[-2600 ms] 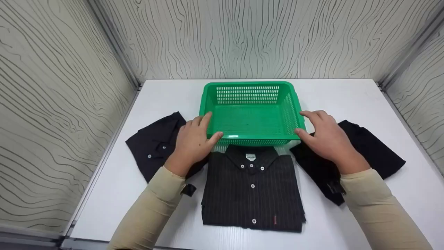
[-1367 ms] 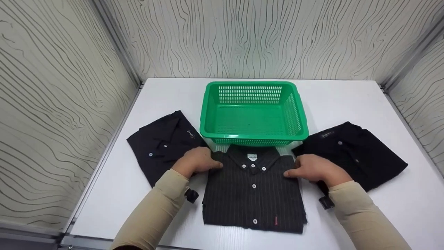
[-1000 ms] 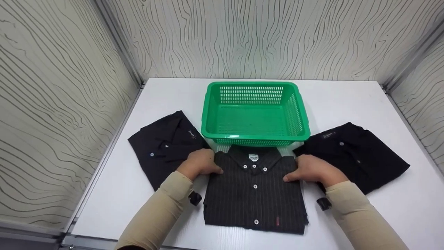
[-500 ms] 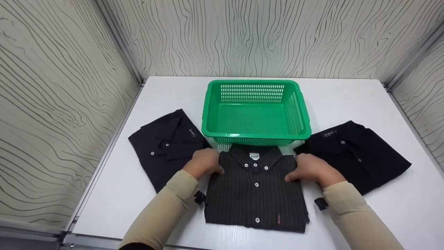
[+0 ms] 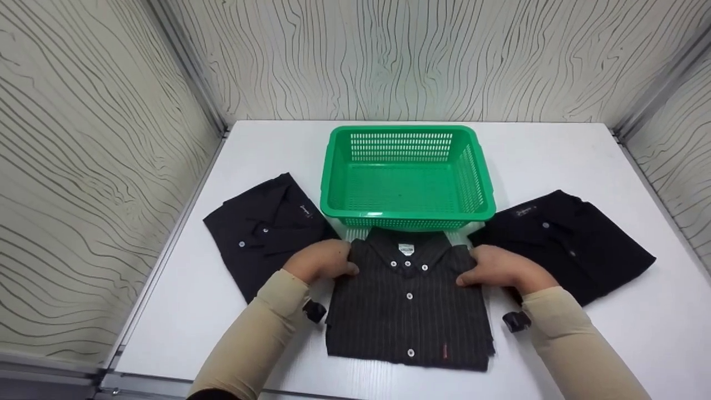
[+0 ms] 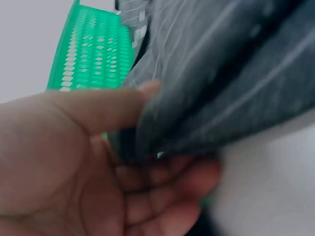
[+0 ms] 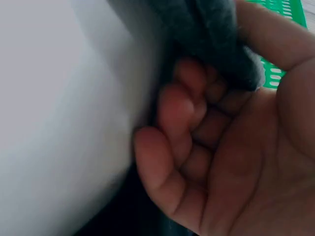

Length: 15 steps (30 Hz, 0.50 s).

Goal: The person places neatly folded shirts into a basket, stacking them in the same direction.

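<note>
A folded dark pinstriped button-up shirt lies in the middle of the table, its collar towards the basket. My left hand grips its left shoulder edge. In the left wrist view the thumb lies on top of the striped cloth and curled fingers are beneath. At the opposite shoulder, my right hand pinches the edge; the right wrist view has fingers curled under the folded cloth. Just behind the collar stands a green plastic basket with nothing in it.
A folded black shirt lies at an angle on the left, partly behind my left hand. Another folded black shirt lies on the right. Patterned wall panels bound the white table at the back and sides.
Both hands have left the basket's sides and come down to the striped shirt's shoulders, where they now grip it. The basket sits about where it was.
</note>
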Available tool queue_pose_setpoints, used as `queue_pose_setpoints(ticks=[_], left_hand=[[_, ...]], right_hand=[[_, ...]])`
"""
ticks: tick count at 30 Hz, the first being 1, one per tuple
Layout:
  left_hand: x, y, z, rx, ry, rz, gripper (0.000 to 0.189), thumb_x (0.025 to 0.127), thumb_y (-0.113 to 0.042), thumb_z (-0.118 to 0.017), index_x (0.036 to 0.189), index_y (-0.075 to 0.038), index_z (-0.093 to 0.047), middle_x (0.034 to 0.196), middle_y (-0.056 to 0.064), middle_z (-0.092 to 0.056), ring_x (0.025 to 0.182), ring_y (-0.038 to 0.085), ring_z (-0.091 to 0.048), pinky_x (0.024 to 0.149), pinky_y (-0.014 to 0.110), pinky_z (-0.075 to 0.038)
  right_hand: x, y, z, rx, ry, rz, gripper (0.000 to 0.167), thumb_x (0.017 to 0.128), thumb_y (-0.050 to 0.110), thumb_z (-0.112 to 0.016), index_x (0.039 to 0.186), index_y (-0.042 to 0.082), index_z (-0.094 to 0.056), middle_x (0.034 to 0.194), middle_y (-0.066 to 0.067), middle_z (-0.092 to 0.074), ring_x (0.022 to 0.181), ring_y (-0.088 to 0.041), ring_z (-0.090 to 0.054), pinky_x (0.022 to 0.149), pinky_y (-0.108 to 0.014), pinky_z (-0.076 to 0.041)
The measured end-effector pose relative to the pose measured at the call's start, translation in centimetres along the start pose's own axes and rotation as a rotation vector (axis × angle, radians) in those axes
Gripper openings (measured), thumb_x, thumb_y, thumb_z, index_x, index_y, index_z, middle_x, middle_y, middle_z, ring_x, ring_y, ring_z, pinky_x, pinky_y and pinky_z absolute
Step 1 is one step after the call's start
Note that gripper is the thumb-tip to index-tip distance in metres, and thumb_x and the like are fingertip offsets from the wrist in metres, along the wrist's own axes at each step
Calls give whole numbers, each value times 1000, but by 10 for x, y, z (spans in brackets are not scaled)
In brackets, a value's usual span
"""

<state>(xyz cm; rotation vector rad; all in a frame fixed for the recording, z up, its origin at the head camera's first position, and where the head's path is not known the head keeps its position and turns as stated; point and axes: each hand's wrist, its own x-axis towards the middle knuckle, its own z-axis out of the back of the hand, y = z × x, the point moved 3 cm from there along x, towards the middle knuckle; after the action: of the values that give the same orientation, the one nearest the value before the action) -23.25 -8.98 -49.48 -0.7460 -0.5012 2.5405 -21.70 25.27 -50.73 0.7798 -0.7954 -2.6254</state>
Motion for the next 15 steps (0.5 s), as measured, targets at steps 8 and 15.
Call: queue_pose_setpoints(ticks=[8, 15], left_hand=[[-7, 11, 4, -402, 109, -65, 38, 93, -18, -72, 123, -6, -51, 102, 8, -61, 73, 24, -69, 65, 39, -58], [-16, 5, 8, -460, 98, -110, 48, 90, -9, -75, 130, -5, -49, 109, 11, -60, 78, 23, -69, 66, 38, -59]], right_hand=[[-12, -13, -4, 529, 127, 88, 55, 94, 18, -71, 135, -7, -45, 103, -15, -70, 87, -25, -69, 71, -37, -56], [-23, -8, 2, 614, 132, 179, 45, 98, 12, -65, 132, -8, -42, 103, -21, -71, 84, -27, -71, 68, -37, -58]])
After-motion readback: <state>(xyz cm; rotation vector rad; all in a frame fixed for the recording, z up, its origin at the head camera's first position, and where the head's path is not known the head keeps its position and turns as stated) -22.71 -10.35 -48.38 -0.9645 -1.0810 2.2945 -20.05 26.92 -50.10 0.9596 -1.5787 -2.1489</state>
